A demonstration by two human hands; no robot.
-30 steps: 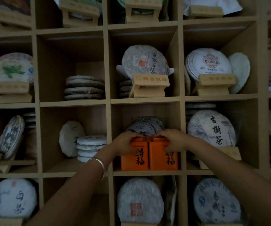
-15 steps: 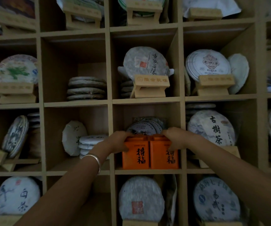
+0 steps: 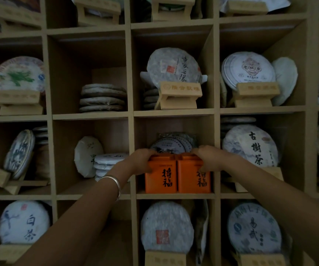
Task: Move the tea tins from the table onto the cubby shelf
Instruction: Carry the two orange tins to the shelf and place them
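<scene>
Two orange tea tins with black characters stand side by side on the floor of a middle cubby (image 3: 174, 196) of the wooden shelf. My left hand (image 3: 139, 161) grips the upper left edge of the left tin (image 3: 161, 176). My right hand (image 3: 207, 158) grips the top right of the right tin (image 3: 193, 179), covering part of its label. A silver bangle (image 3: 112, 182) sits on my left wrist. Behind the tins lean wrapped round tea cakes (image 3: 171, 144).
Every neighbouring cubby holds paper-wrapped tea cakes, some stacked flat (image 3: 103, 97), some upright on wooden stands (image 3: 179, 93). A large cake with black characters (image 3: 250, 145) fills the cubby to the right. The vertical dividers (image 3: 216, 150) sit close beside the tins.
Both tins sit slightly deeper and squarer in the cubby. My hands stay on their tops, hardly moved.
</scene>
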